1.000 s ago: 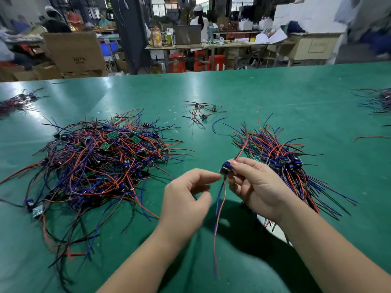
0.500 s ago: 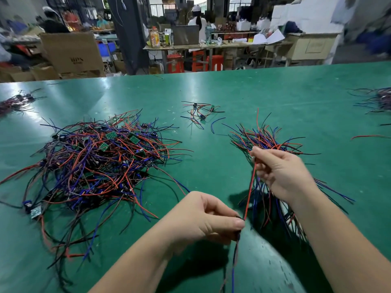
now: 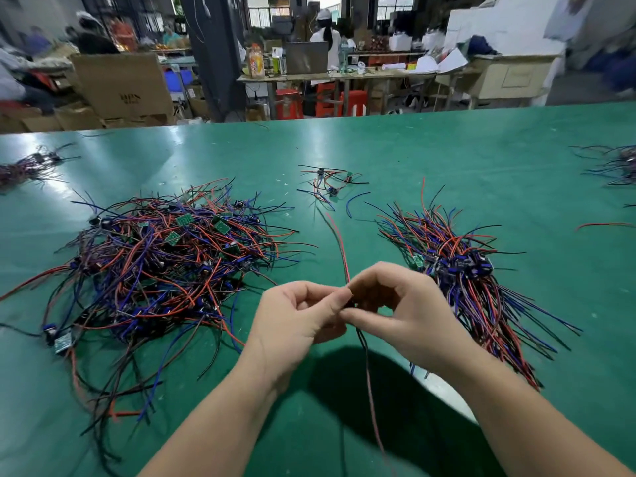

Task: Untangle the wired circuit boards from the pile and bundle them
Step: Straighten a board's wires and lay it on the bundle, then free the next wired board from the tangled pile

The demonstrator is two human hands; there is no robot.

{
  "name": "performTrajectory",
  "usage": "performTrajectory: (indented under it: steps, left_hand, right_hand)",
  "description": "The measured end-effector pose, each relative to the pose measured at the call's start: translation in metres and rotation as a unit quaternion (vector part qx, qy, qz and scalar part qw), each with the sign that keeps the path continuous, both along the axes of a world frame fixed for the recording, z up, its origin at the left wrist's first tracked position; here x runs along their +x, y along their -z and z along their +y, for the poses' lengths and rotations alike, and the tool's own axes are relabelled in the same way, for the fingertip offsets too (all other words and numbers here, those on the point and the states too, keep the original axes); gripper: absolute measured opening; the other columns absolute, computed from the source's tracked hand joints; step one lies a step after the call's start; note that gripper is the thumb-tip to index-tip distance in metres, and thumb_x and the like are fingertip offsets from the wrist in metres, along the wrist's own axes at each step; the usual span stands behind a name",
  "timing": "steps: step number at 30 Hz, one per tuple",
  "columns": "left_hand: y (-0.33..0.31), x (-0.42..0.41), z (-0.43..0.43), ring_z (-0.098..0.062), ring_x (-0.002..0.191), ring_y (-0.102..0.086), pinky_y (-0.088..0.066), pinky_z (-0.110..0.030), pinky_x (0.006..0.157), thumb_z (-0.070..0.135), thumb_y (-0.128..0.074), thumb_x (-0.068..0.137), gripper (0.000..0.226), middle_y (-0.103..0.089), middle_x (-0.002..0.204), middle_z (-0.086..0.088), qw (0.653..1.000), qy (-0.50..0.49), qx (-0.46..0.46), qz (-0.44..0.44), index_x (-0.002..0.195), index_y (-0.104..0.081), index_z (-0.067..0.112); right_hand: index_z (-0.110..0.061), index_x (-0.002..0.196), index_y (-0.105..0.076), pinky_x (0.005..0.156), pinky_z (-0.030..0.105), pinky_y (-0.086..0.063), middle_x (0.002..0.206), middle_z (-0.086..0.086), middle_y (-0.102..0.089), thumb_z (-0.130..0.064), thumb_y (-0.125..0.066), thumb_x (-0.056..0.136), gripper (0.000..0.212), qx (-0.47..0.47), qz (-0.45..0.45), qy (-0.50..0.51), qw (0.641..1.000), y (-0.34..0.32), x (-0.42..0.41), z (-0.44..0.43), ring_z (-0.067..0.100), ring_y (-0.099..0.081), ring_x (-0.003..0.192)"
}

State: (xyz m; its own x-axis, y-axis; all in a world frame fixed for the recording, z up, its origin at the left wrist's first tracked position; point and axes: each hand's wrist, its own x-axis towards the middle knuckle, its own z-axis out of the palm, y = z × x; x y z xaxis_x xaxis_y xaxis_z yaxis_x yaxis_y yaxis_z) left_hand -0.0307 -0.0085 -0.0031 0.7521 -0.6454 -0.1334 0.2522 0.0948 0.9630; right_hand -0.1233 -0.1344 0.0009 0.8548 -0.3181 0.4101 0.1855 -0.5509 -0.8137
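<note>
1. The left hand [image 3: 296, 325] and the right hand [image 3: 406, 311] meet fingertip to fingertip. Each pinches the same wired circuit board [image 3: 350, 304] between thumb and forefinger, and the fingers hide most of the board.
2. Its red lead [image 3: 340, 246] runs up and away beyond the hands. Darker leads hang below them, above the green surface [image 3: 413, 156].
3. The tangled pile [image 3: 165, 263] lies to the left of the left hand. The sorted bundle [image 3: 461, 270] lies just right of the right hand, well within reach.
4. The piece looks very light. Its leads seem thin and limp and are likely to snag on neighbours, while the board is small and stiff.
5. The joints where wire meets board are probably the weak spot, so the board's body, or the leads right beside it, is the safer place to hold. Tugging on the far wire ends risks strain.
</note>
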Motion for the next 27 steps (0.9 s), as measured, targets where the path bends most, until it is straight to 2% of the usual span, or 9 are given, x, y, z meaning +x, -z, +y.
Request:
performTrajectory:
  steps: [3, 5, 8, 11, 13, 16, 20, 23, 27]
  left_hand:
    - [-0.004, 0.004, 0.002, -0.016, 0.056, -0.067, -0.054, -0.022, 0.052, 0.028, -0.070, 0.070, 0.023, -0.071, 0.067, -0.011, 1.000, 0.002, -0.008, -0.022, 0.077, -0.068, 0.006]
    - [-0.003, 0.016, 0.009, -0.010, 0.045, -0.058, -0.050, -0.021, 0.047, 0.029, -0.070, 0.081, 0.017, -0.063, 0.054, 0.002, 0.981, -0.073, 0.063, -0.171, 0.074, -0.068, 0.013]
    - [0.002, 0.038, 0.027, -0.006, 0.046, -0.047, -0.041, -0.026, 0.052, 0.041, -0.059, 0.088, 0.018, -0.049, 0.045, 0.009, 0.822, -0.179, 0.265, -0.471, 0.082, -0.067, 0.026]
    - [0.006, 0.046, 0.032, -0.020, 0.081, -0.062, -0.050, -0.033, 0.070, 0.051, -0.048, 0.092, 0.031, -0.068, 0.081, 0.006, 0.787, -0.134, 0.392, -0.458, 0.116, -0.061, 0.035]
    - [0.013, 0.047, 0.030, -0.021, 0.094, -0.062, -0.049, -0.031, 0.076, 0.055, -0.042, 0.093, 0.039, -0.069, 0.102, 0.003, 0.776, -0.099, 0.433, -0.448, 0.121, -0.060, 0.034]
    - [0.015, 0.047, 0.026, -0.018, 0.089, -0.060, -0.045, -0.028, 0.071, 0.057, -0.039, 0.093, 0.041, -0.067, 0.090, 0.009, 0.787, -0.099, 0.432, -0.430, 0.120, -0.060, 0.034]
    - [0.019, 0.049, 0.027, -0.024, 0.085, -0.061, -0.048, -0.035, 0.075, 0.055, -0.035, 0.095, 0.049, -0.063, 0.084, 0.005, 0.803, -0.058, 0.419, -0.420, 0.141, -0.021, 0.051]
    - [0.023, 0.044, 0.023, -0.024, 0.094, -0.059, -0.044, -0.033, 0.076, 0.059, -0.029, 0.095, 0.046, -0.046, 0.110, 0.000, 0.722, -0.017, 0.520, -0.455, 0.138, -0.036, 0.044]
    - [0.025, 0.041, 0.017, -0.024, 0.089, -0.059, -0.045, -0.033, 0.071, 0.055, -0.034, 0.096, 0.041, -0.047, 0.105, -0.001, 0.718, -0.066, 0.518, -0.461, 0.111, -0.059, 0.026]
  right_hand:
    - [-0.016, 0.081, -0.071, 0.065, 0.024, -0.053, 0.073, -0.004, -0.069, -0.008, -0.079, 0.073, 0.014, -0.020, -0.054, 0.085, 0.995, -0.001, 0.001, -0.008, 0.012, -0.064, 0.065]
    - [-0.016, 0.082, -0.071, 0.065, 0.020, -0.051, 0.074, -0.003, -0.068, -0.006, -0.077, 0.074, 0.014, -0.051, -0.087, 0.189, 0.977, -0.003, -0.004, -0.026, 0.009, -0.063, 0.064]
    - [-0.015, 0.085, -0.071, 0.072, 0.029, -0.052, 0.078, 0.004, -0.067, -0.009, -0.075, 0.076, 0.011, -0.118, -0.065, 0.352, 0.926, -0.007, -0.015, -0.063, 0.018, -0.063, 0.069]
    - [-0.011, 0.088, -0.073, 0.074, 0.029, -0.045, 0.083, 0.010, -0.069, -0.008, -0.070, 0.077, 0.012, -0.192, 0.109, 0.400, 0.890, -0.004, -0.023, -0.091, 0.026, -0.060, 0.076]
    - [-0.012, 0.093, -0.074, 0.072, 0.027, -0.041, 0.087, 0.010, -0.071, -0.006, -0.065, 0.079, 0.018, -0.193, 0.168, 0.403, 0.879, -0.002, -0.025, -0.095, 0.026, -0.059, 0.079]
    - [-0.012, 0.098, -0.075, 0.079, 0.035, -0.049, 0.100, 0.014, -0.070, -0.006, -0.060, 0.081, 0.023, -0.221, 0.181, 0.404, 0.869, -0.003, -0.024, -0.090, 0.034, -0.062, 0.091]
    - [-0.012, 0.104, -0.073, 0.083, 0.038, -0.050, 0.106, 0.014, -0.067, -0.007, -0.058, 0.083, 0.027, -0.229, 0.179, 0.394, 0.872, -0.002, -0.021, -0.085, 0.035, -0.060, 0.097]
    - [-0.014, 0.105, -0.074, 0.078, 0.034, -0.047, 0.109, 0.011, -0.067, -0.003, -0.054, 0.085, 0.030, -0.231, 0.179, 0.389, 0.874, -0.001, -0.021, -0.084, 0.034, -0.060, 0.093]
    - [-0.019, 0.112, -0.071, 0.078, 0.038, -0.050, 0.116, 0.010, -0.067, -0.003, -0.049, 0.087, 0.037, -0.240, 0.207, 0.383, 0.868, -0.002, -0.021, -0.082, 0.036, -0.059, 0.094]
